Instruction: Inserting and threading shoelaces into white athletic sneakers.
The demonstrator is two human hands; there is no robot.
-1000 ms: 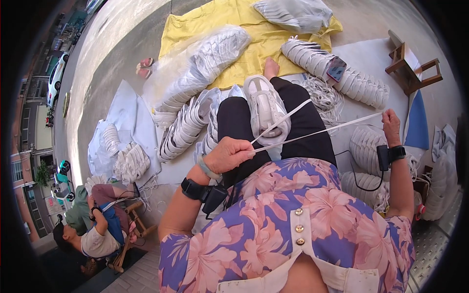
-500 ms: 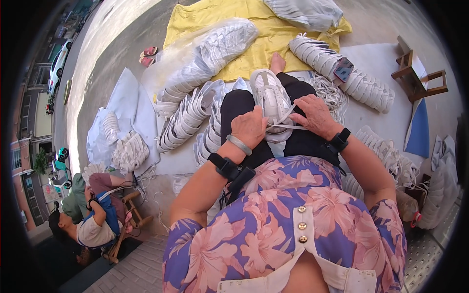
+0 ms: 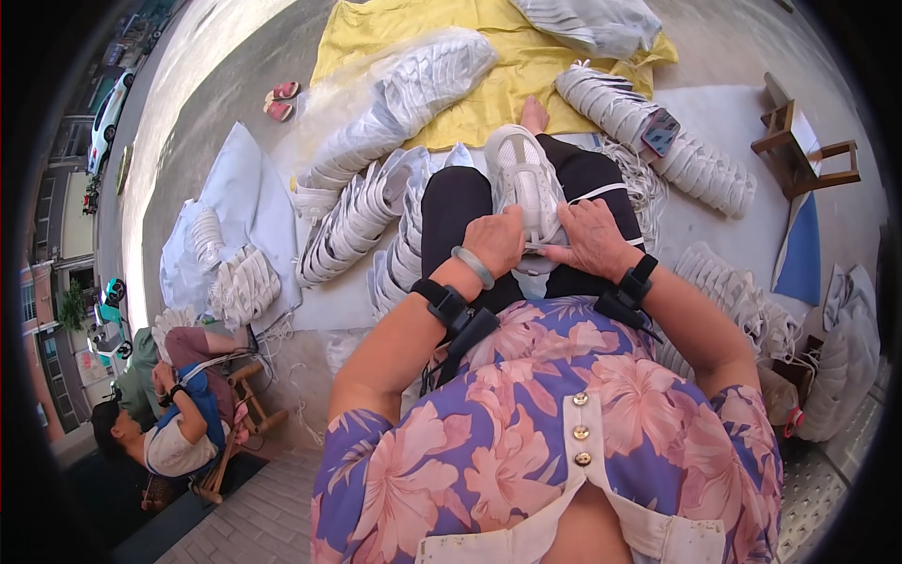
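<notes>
A white and pale grey sneaker (image 3: 528,174) rests between my thighs, toe pointing away from me. My left hand (image 3: 492,242) is closed at its left side near the ankle opening, thumb and fingers pinching the shoe's edge. On the opposite side, my right hand (image 3: 597,239) is closed at the lacing, its thumb low by the tongue. A white shoelace (image 3: 601,192) trails from near my right fingers over my right thigh. My fingertips partly hide the upper eyelets.
Long nested stacks of white shoe uppers (image 3: 352,226) lie to the left, with another stack (image 3: 709,174) at right bearing a phone (image 3: 660,133). Loose laces (image 3: 644,193) pile beside my right knee. A wooden stool (image 3: 808,155) stands far right; a seated person (image 3: 183,423) works at left.
Both hands have drawn in closer together on the sneaker. The lace that stretched across between them now trails over my right thigh.
</notes>
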